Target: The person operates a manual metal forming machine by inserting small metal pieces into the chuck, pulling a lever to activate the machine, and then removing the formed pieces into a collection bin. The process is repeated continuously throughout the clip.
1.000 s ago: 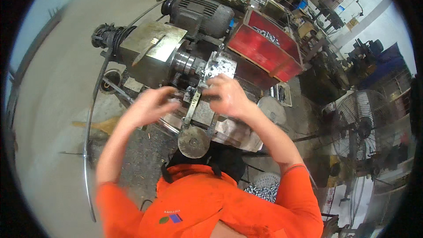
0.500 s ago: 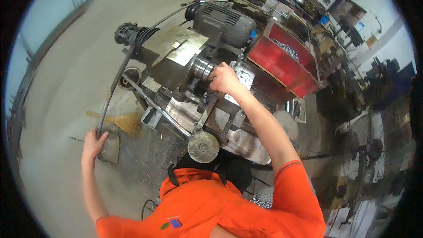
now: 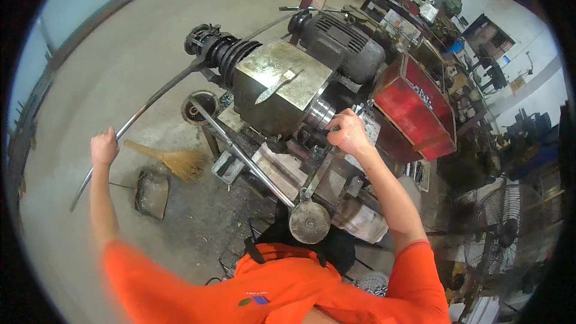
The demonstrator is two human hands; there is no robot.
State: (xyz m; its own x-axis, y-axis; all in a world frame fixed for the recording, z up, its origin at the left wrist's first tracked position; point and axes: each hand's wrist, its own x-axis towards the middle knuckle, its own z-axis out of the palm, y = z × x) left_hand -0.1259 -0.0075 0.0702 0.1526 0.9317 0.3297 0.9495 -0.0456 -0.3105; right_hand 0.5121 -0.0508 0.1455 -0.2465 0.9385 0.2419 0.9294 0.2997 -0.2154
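Note:
My left hand (image 3: 105, 147) is wrapped round a long metal lever (image 3: 144, 111), whose free end sticks out below the fist. This lever runs up to the dark ringed mechanism (image 3: 225, 57) at the rear of a small lathe's headstock (image 3: 264, 105). At the headstock's other end, my right hand (image 3: 350, 134) has its fingers curled together at the front of the shiny round chuck (image 3: 320, 112). Whatever those fingers hold is hidden. On the headstock's top plate lies a brush (image 3: 277, 85). A second metal bar (image 3: 243, 156) slants down toward a round disc (image 3: 309, 222) near my body.
A red open box (image 3: 414, 111) with small metal parts stands right of the chuck, near the motor (image 3: 345, 48). A broom (image 3: 180, 162) and a dustpan (image 3: 152, 194) lie on the floor at left. A fan (image 3: 507, 228) stands at right.
My left hand has swung the lever outward to the left, away from the lathe. The right hand remains at the chuck. The whole view has shifted, so the machine appears farther right.

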